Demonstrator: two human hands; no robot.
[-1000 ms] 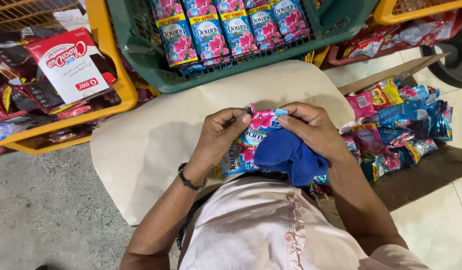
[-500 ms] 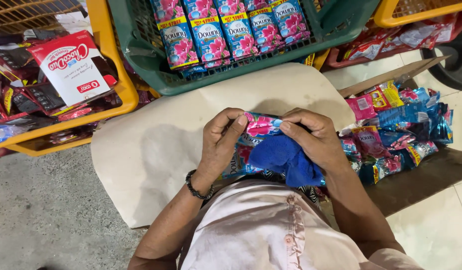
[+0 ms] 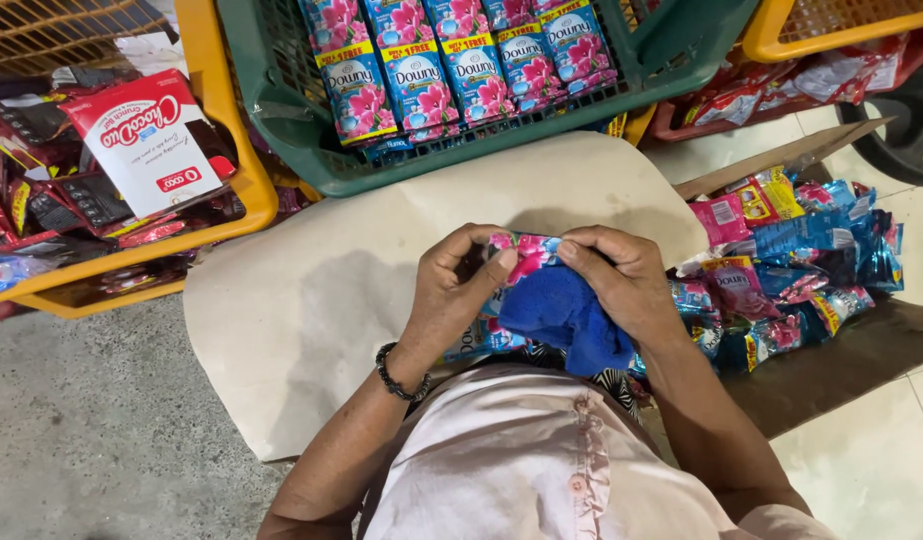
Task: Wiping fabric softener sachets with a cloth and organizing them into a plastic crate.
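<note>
My left hand (image 3: 460,290) and my right hand (image 3: 622,280) meet over my lap, both closed on a small blue and pink sachet (image 3: 527,252) pinched between thumbs and fingers. A blue cloth (image 3: 562,315) is bunched under my right hand, against the sachet. More sachets of the same kind (image 3: 477,340) lie beneath my left hand on my lap. A dark bead bracelet circles my left wrist.
A beige paper sheet (image 3: 312,300) covers the floor in front. A green crate (image 3: 312,150) behind it holds upright blue and pink sachets. A yellow crate (image 3: 232,190) at left holds red and dark packets. A pile of loose sachets (image 3: 792,270) lies at right on cardboard.
Both hands have lifted the sachet slightly and drawn closer together; the blue cloth has shifted a little under my right hand.
</note>
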